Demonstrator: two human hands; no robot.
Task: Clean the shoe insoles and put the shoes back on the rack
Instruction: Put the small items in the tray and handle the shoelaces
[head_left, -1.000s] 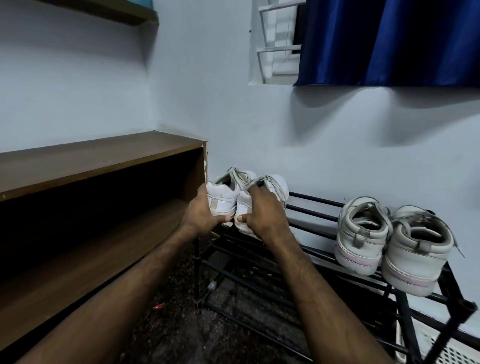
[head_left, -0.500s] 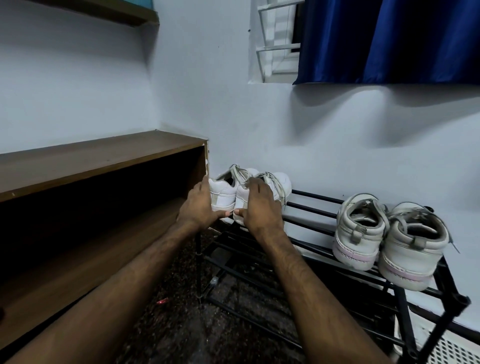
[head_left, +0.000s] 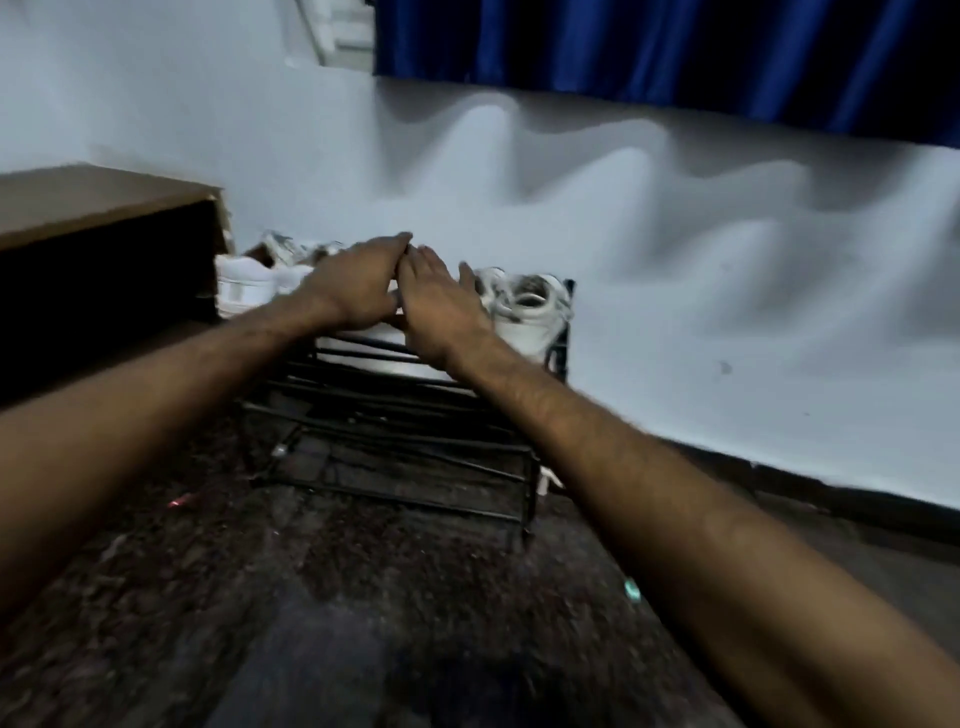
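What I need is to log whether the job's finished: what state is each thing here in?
Left hand: open, holding nothing.
Right hand: open, holding nothing.
Rack: standing upright.
Left pair of shoes: upright on the top tier.
Right pair of shoes: upright on the same tier.
Curtain: hanging drawn.

Dim room: a pale wall (head_left: 675, 234) streaked with shadow stands beyond my left hand (head_left: 358, 286) and right hand (head_left: 441, 312), a deep blue curtain (head_left: 649, 47) hanging above them. A brown wooden shelf (head_left: 93, 202) sits left of my left hand; dark speckled floor (head_left: 363, 597) spreads beneath.
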